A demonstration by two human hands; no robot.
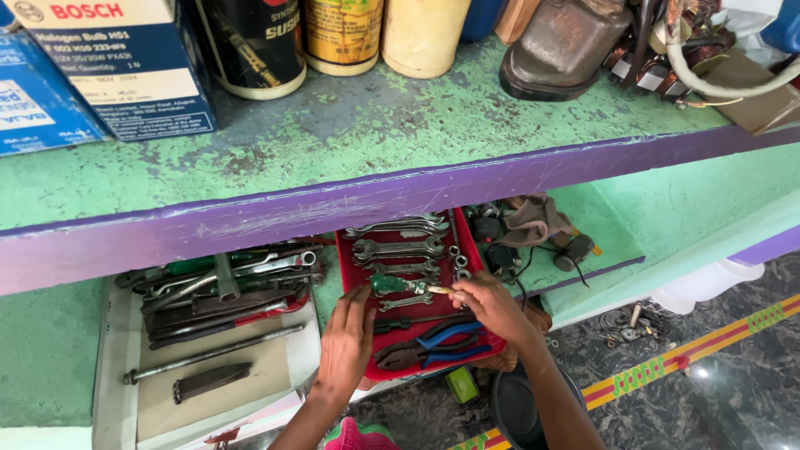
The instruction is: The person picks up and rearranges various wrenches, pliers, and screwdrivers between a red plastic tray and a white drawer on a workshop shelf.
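A red tray (347, 260) on a lower shelf holds several spanners (398, 247), small sockets (457, 261) and blue-handled pliers (433, 346). My right hand (492, 307) reaches into the tray and pinches the metal shaft of a green-handled screwdriver (392, 285) that lies across the spanners. My left hand (348, 343) rests over the tray's left edge, fingers together, its fingertips close to the green handle; whether it touches the handle I cannot tell.
A green shelf with a purple front edge (358, 204) overhangs the tray. On it stand boxes (125, 67), cans (254, 46) and metal parts (562, 46). A white tray (117, 367) at the left holds long tools. A dark bucket (512, 408) stands on the floor.
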